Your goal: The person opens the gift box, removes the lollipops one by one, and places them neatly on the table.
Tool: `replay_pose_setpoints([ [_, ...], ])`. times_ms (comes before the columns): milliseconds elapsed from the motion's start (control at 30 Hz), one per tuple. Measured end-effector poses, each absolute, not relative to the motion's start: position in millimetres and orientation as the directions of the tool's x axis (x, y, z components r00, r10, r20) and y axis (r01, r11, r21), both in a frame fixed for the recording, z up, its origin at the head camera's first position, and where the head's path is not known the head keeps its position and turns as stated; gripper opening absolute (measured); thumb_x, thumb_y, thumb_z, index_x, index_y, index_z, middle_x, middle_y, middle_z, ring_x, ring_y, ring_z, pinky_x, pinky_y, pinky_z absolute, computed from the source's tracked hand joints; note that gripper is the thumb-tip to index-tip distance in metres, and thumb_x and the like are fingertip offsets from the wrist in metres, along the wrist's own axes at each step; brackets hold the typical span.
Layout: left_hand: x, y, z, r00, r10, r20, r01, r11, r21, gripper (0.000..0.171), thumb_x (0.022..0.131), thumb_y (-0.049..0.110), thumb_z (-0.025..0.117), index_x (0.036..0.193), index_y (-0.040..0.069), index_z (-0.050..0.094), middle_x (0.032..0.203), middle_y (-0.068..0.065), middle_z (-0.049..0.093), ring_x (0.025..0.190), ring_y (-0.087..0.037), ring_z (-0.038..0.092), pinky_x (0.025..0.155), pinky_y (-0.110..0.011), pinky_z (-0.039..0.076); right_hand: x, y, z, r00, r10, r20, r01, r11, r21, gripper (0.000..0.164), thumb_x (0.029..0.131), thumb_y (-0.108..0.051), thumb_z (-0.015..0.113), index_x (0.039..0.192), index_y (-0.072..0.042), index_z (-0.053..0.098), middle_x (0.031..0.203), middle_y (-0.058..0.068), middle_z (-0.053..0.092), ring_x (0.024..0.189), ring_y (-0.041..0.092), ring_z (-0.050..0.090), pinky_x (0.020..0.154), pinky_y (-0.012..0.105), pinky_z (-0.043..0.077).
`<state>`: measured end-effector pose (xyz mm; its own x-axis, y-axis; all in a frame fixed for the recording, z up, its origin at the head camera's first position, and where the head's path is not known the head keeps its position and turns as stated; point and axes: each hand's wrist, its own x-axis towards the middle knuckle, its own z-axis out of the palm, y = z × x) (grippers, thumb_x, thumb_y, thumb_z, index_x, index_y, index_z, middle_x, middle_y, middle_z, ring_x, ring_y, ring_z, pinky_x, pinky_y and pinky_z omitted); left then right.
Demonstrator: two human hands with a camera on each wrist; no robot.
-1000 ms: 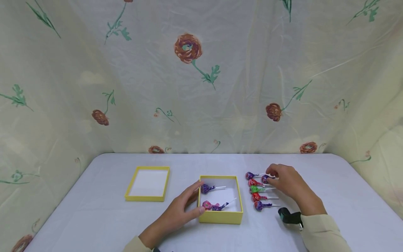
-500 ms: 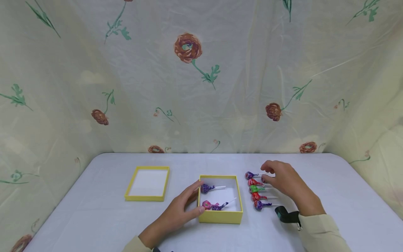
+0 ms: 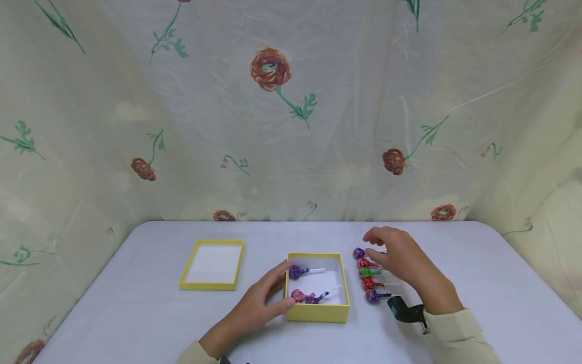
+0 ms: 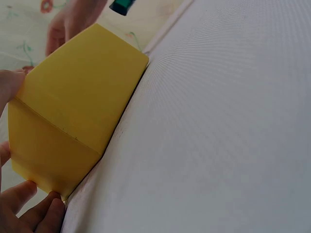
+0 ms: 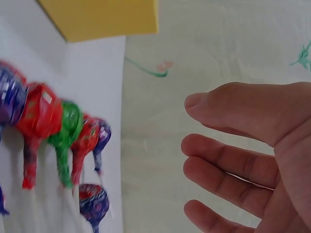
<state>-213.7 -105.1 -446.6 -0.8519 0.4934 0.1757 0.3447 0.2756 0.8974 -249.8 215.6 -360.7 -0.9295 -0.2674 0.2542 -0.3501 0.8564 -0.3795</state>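
A yellow box (image 3: 317, 314) stands on the white table, a purple-wrapped lollipop (image 3: 296, 272) lying in its far part. Nearer lie a pink lollipop (image 3: 297, 295) and another purple one (image 3: 312, 300). My left hand (image 3: 256, 299) grips the box's left side, thumb at the near corner and fingers along the wall. To the right, wrapped lollipops form a column, among them a green one (image 3: 366, 273) and a red one (image 3: 370, 284). Above the column's far end hovers my right hand (image 3: 400, 257), fingers parted and holding nothing. It hides a loose purple lollipop (image 5: 94, 200) from the head view.
Left of the box lies a shallow yellow-rimmed lid (image 3: 208, 286), white inside. A flower-printed curtain (image 3: 318, 167) hangs behind the table (image 3: 136, 323). A black device (image 3: 404, 311) is strapped at my right wrist.
My right hand has drifted left and away from me, off the loose purple lollipop and over the column's far end. My left hand and the box have stayed put.
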Motion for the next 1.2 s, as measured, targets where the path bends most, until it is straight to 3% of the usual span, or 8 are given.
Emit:
replay_pose_setpoints([
  [867, -214, -105, -448, -0.848, 0.497, 0.184, 0.352, 0.267, 0.897, 0.068, 0.093, 0.028, 0.065, 0.151, 0.028, 0.031, 0.157, 0.006, 0.026, 0.139, -0.017, 0.034, 0.114, -0.034, 0.031, -239, 167, -357, -0.897, -0.373, 0.237, -0.441, 0.787, -0.431, 0.023, 0.084, -0.015, 0.075, 0.107, -0.014, 0.069, 0.102, 0.002, 0.068, 0.095, 0.021, 0.061, 0.084, 0.039, 0.058],
  [1200, -213, -106, -447, -0.852, 0.494, 0.175, 0.344, 0.275, 0.898, 0.067, 0.093, 0.029, 0.065, 0.150, 0.036, 0.030, 0.156, 0.007, 0.026, 0.139, -0.016, 0.035, 0.114, -0.034, 0.032, -236, 148, -365, -0.825, -0.491, 0.280, -0.565, 0.721, -0.400, 0.019, 0.086, -0.014, 0.073, 0.104, -0.010, 0.070, 0.097, 0.000, 0.068, 0.091, 0.017, 0.061, 0.083, 0.038, 0.055],
])
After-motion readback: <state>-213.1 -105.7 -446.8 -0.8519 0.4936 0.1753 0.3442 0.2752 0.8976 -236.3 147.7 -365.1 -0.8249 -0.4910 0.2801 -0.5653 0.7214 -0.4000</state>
